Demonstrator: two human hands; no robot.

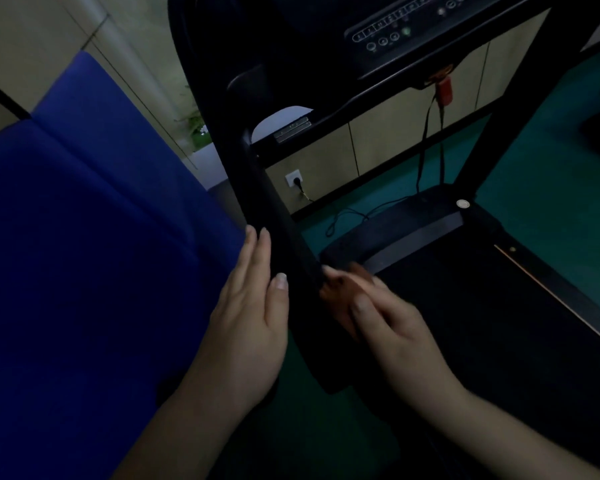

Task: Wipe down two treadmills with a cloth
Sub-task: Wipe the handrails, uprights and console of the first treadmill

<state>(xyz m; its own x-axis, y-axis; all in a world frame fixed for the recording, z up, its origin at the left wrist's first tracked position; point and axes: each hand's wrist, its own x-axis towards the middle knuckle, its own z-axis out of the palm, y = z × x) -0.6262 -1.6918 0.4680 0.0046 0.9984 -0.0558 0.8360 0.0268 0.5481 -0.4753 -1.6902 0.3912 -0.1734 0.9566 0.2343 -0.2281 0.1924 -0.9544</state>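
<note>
At centre frame, the treadmill's left handrail (281,216), a black padded bar, slants down from the console toward the viewer, and both hands meet at its lower end. Left hand (253,306): fingers straight and together, lying flat along the outer side of the handrail, thumb extended beside the bar; nothing is curled round it. Right hand (381,317): motion-blurred, placed against the inner side of the same bar near its lower end; an orange-brown patch (340,289) shows between the fingers and the bar, possibly the cloth, but blur and low light prevent telling this, and whether the fingers are closing on anything cannot be told either.

Treadmill (499,140): black frame with two uprights, occupying the centre and right of the view. Control console (413,32) at top, with rows of small buttons. Red safety key (444,86) hangs below the console, its black cord trailing down. Running belt (499,323) at lower right, edged by a side rail with an orange stripe (551,296).

Surroundings: blue panel (84,237) at left, beside the handrail. Beige wall panels behind the frame carry a white wall socket (294,180) with a plug, its cable (347,216) running across the green floor (534,174). A green plant (196,128) stands beyond the blue panel.
</note>
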